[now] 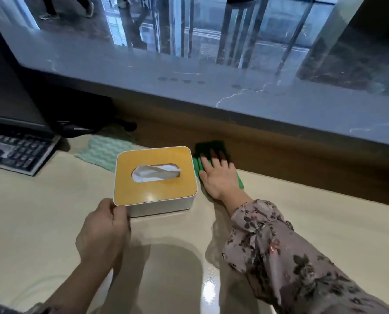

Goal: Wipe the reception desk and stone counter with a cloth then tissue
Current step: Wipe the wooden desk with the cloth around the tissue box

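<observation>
My right hand [218, 176] lies flat with straight fingers on a green cloth [208, 149], pressing it onto the beige reception desk [302, 200] close to the wooden back panel. My left hand [102, 232] grips the near left corner of a white tissue box [161, 207] with a yellow wooden lid; a white tissue [155, 173] sticks out of its slot. The grey stone counter [211, 91] runs across above the desk, behind the wooden panel.
A pale green and white patterned cloth [105, 151] lies behind the tissue box. A black keyboard [16, 150] and a dark monitor [9, 94] stand at the left. The wooden back panel [302, 150] bounds the desk's far side. Legs of people show beyond the counter.
</observation>
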Demonstrator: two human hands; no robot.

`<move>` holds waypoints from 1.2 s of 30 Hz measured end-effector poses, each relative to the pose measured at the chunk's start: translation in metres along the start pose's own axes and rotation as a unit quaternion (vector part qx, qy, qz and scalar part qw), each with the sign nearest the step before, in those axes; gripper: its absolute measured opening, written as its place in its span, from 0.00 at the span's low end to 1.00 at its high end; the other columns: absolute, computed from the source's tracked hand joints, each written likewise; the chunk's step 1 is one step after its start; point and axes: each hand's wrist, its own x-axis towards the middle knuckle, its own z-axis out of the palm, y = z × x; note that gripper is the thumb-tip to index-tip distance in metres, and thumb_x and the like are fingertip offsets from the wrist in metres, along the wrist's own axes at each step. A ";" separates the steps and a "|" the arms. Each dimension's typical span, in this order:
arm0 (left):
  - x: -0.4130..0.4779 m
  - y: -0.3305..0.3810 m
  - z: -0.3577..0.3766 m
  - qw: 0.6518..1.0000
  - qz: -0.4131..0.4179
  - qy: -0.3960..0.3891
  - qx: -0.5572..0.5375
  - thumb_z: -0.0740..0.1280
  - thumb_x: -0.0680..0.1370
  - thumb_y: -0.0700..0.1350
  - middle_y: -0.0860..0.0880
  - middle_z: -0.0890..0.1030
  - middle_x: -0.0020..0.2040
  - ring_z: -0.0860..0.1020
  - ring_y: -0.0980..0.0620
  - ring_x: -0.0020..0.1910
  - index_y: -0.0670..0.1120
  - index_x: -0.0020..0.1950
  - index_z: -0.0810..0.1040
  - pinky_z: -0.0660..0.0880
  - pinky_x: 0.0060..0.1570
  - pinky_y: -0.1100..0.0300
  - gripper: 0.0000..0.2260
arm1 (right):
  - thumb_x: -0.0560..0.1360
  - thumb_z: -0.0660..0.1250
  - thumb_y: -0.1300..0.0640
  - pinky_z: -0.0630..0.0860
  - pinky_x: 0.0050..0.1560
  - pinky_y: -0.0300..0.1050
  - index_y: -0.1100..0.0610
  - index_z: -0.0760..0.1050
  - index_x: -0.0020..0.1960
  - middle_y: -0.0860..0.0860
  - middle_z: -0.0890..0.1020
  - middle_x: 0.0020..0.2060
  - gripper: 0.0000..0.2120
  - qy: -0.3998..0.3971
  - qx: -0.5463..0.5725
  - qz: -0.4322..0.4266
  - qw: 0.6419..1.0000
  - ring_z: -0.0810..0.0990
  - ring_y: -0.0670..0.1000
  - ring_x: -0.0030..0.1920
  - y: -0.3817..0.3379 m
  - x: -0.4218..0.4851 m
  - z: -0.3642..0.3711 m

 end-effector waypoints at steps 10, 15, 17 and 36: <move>-0.021 0.002 0.032 0.995 -0.083 -0.033 -0.053 0.57 0.73 0.58 0.45 0.77 0.47 0.73 0.39 0.53 0.46 0.55 0.73 0.69 0.48 0.50 0.20 | 0.81 0.45 0.41 0.40 0.76 0.52 0.43 0.43 0.78 0.48 0.44 0.78 0.27 -0.007 0.035 0.026 0.999 0.40 0.53 0.77 0.063 0.020 -0.007; -0.037 0.006 0.043 0.993 -0.096 -0.068 0.004 0.69 0.72 0.49 0.42 0.76 0.57 0.68 0.39 0.61 0.41 0.64 0.70 0.71 0.57 0.47 0.24 | 0.81 0.44 0.41 0.41 0.75 0.51 0.43 0.41 0.78 0.48 0.42 0.78 0.28 -0.008 0.043 0.159 0.986 0.41 0.53 0.77 0.127 -0.015 -0.004; -0.049 0.013 0.045 0.991 -0.070 -0.108 0.039 0.69 0.72 0.49 0.46 0.74 0.55 0.68 0.41 0.61 0.45 0.63 0.71 0.69 0.56 0.52 0.22 | 0.81 0.44 0.41 0.44 0.76 0.52 0.43 0.40 0.78 0.49 0.42 0.78 0.28 -0.007 0.051 0.207 0.977 0.42 0.54 0.77 0.144 -0.030 -0.004; -0.037 0.091 0.083 0.749 0.442 -0.386 0.308 0.69 0.74 0.54 0.48 0.39 0.79 0.42 0.52 0.78 0.49 0.79 0.43 0.51 0.74 0.60 0.44 | 0.81 0.42 0.43 0.49 0.74 0.51 0.45 0.45 0.78 0.51 0.52 0.78 0.26 0.027 -0.020 -0.026 0.999 0.52 0.55 0.76 0.092 -0.059 0.010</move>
